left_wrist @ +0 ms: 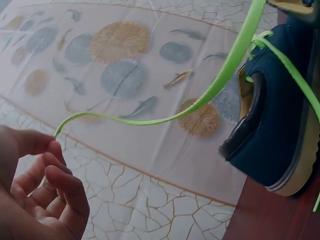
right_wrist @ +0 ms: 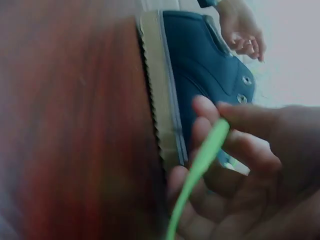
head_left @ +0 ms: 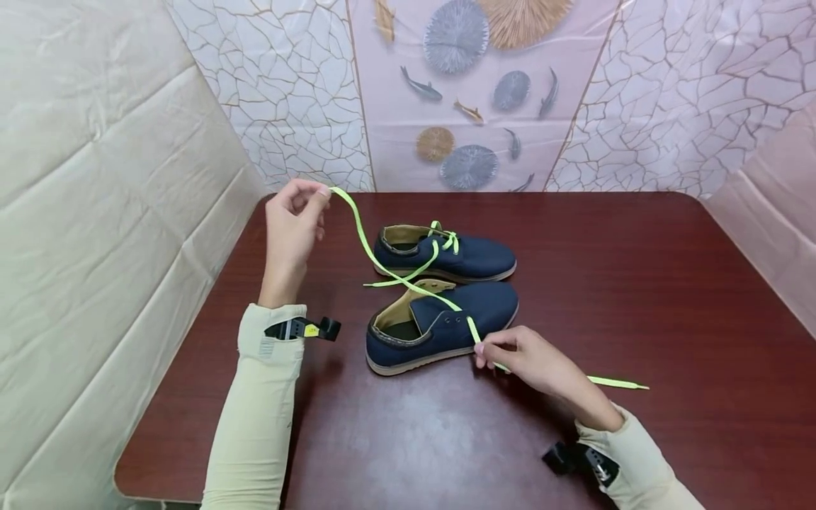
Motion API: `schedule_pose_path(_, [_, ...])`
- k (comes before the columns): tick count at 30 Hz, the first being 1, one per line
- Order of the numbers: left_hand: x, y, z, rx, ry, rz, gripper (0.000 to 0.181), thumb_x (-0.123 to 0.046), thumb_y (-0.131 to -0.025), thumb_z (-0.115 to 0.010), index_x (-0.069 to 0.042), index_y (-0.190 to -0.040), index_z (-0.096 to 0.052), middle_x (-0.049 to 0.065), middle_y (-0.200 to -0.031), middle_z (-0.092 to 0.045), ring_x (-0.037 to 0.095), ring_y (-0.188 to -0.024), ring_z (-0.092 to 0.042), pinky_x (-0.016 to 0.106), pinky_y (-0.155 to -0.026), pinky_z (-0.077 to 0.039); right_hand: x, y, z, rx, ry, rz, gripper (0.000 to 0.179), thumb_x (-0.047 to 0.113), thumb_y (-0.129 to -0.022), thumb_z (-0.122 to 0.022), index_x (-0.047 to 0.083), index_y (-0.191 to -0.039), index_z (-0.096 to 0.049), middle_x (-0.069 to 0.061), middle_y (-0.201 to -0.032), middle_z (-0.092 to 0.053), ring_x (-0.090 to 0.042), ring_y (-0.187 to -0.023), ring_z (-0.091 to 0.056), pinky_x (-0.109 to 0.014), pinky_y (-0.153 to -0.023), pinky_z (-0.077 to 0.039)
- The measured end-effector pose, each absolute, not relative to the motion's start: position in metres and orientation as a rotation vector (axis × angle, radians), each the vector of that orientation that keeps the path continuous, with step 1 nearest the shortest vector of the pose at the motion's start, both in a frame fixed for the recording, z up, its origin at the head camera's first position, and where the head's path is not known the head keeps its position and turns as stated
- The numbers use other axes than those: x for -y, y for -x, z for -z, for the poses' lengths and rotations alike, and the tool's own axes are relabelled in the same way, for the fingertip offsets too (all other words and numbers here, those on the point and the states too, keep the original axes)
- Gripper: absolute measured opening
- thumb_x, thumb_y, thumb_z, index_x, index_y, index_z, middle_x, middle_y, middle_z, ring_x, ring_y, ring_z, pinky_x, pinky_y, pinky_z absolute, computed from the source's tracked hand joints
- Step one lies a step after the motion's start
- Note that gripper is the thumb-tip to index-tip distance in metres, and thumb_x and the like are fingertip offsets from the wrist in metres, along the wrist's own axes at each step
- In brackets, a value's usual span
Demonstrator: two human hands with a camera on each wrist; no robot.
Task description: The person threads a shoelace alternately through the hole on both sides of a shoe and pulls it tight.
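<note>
A neon-green shoelace (head_left: 360, 230) runs through an eyelet of the nearer navy shoe (head_left: 491, 301). My left hand (head_left: 296, 223) is raised above the table's left side and pinches one end of the lace between thumb and forefinger; the left wrist view shows the lace (left_wrist: 150, 121) curving away from those fingertips. Beside the near shoe's front, low over the table, my right hand (head_left: 529, 358) pinches the other stretch of the lace, whose loose tip trails out past the wrist. In the right wrist view the lace (right_wrist: 200, 162) passes between thumb and fingers, with the shoe's eyelets behind.
Behind the near shoe stands a second navy shoe (head_left: 484, 253) with a green lace tied at its front and a loose end lying toward the left. Both stand on a dark red-brown table (head_left: 612, 283). A patterned cloth (head_left: 306, 92) hangs along the back edge.
</note>
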State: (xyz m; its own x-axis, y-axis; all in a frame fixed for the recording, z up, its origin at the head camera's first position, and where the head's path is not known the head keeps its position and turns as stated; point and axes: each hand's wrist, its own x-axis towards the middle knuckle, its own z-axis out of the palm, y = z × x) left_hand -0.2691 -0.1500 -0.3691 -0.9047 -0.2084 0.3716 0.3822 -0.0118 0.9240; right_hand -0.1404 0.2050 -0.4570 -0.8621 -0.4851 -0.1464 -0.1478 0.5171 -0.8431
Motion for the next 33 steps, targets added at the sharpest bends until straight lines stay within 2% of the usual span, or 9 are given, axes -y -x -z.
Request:
schedule_pose_path(6, [0.143,0.266,0.368,1.97,0.252,1.942,0.005,-0.013,-0.1,-0.073,-0.012,-0.095,-0.073,0.0,-0.076,-0.064,0.013,-0.058,-0.051,0.021,-0.046,-0.043,-0.213,0.141,0.45,-2.333,0.661,1.157,0.023,0.014,-0.105,-0.063,0.013,-0.09,-0.081,0.007,-0.075,-0.066,-0.002,-0.069,-0.053,-0.019,-0.064,-0.041])
schedule_pose_path(11, [0.139,0.264,0.369,2.093,0.327,1.907,0.009,-0.014,-0.099,-0.073,-0.005,-0.101,-0.074,-0.001,-0.076,-0.065,0.017,-0.057,-0.05,0.024,-0.049,-0.043,-0.214,0.143,0.444,-2.493,0.611,1.068,0.024,0.025,-0.107,-0.064,0.016,-0.088,-0.077,0.007,-0.072,-0.061,-0.005,-0.067,-0.052,-0.023,-0.064,-0.042])
schedule_pose_path(14, [0.133,0.262,0.368,2.171,0.424,1.893,0.014,-0.017,-0.099,-0.074,-0.004,-0.105,-0.074,0.0,-0.078,-0.065,0.021,-0.057,-0.049,0.028,-0.052,-0.044,-0.213,0.146,0.435,-2.679,0.544,1.039,0.022,0.029,-0.107,-0.065,0.015,-0.095,-0.077,0.005,-0.081,-0.068,-0.008,-0.075,-0.058,-0.029,-0.071,-0.047])
schedule_pose_path(17, [0.127,0.258,0.366,2.263,0.53,1.848,0.013,-0.018,-0.099,-0.075,-0.007,-0.106,-0.075,0.002,-0.082,-0.067,0.023,-0.06,-0.05,0.031,-0.053,-0.045,-0.207,0.152,0.421,-2.822,0.527,1.116,0.02,0.025,-0.107,-0.064,0.01,-0.111,-0.077,-0.003,-0.101,-0.075,-0.016,-0.089,-0.065,-0.038,-0.081,-0.052])
schedule_pose_path(19, [0.122,0.256,0.365,2.337,0.603,1.807,0.012,-0.02,-0.1,-0.076,-0.009,-0.106,-0.076,0.004,-0.085,-0.068,0.025,-0.062,-0.051,0.032,-0.053,-0.044,-0.199,0.158,0.41,-2.85,0.547,1.207,0.023,0.023,-0.109,-0.062,0.008,-0.12,-0.075,-0.006,-0.113,-0.075,-0.02,-0.099,-0.067,-0.042,-0.088,-0.052])
schedule_pose_path(23, [0.109,0.253,0.365,2.47,0.773,1.742,0.01,-0.019,-0.1,-0.076,-0.011,-0.106,-0.078,0.007,-0.087,-0.07,0.023,-0.065,-0.054,0.029,-0.05,-0.044,-0.177,0.177,0.389,-2.743,0.615,1.456,0.03,0.023,-0.112,-0.054,0.003,-0.126,-0.071,-0.012,-0.122,-0.073,-0.028,-0.11,-0.068,-0.043,-0.095,-0.055])
schedule_pose_path(28, [0.087,0.254,0.375,2.546,0.968,1.768,0.008,-0.014,-0.1,-0.075,-0.01,-0.105,-0.079,0.008,-0.088,-0.072,0.017,-0.053,-0.045,0.027,-0.047,-0.038,-0.157,0.2,0.378,-2.504,0.626,1.652,0.04,0.022,-0.116,-0.043,-0.006,-0.132,-0.065,-0.024,-0.13,-0.068,-0.033,-0.125,-0.062,-0.045,-0.1,-0.056])
schedule_pose_path(30, [0.079,0.253,0.381,2.546,0.998,1.797,0.008,-0.013,-0.1,-0.075,-0.009,-0.105,-0.08,0.005,-0.091,-0.073,0.015,-0.055,-0.051,0.028,-0.052,-0.042,-0.153,0.205,0.377,-2.425,0.576,1.655,0.042,0.023,-0.117,-0.041,-0.007,-0.133,-0.065,-0.024,-0.131,-0.067,-0.032,-0.126,-0.061,-0.046,-0.103,-0.054])
schedule_pose_path(33, [0.069,0.251,0.389,2.494,0.973,1.854,0.009,-0.01,-0.099,-0.076,-0.006,-0.105,-0.081,0.003,-0.098,-0.076,0.02,-0.071,-0.066,0.031,-0.065,-0.052,-0.152,0.208,0.377,-2.369,0.514,1.613,0.041,0.025,-0.116,-0.044,-0.007,-0.124,-0.07,-0.02,-0.123,-0.071,-0.027,-0.12,-0.064,-0.045,-0.101,-0.054])
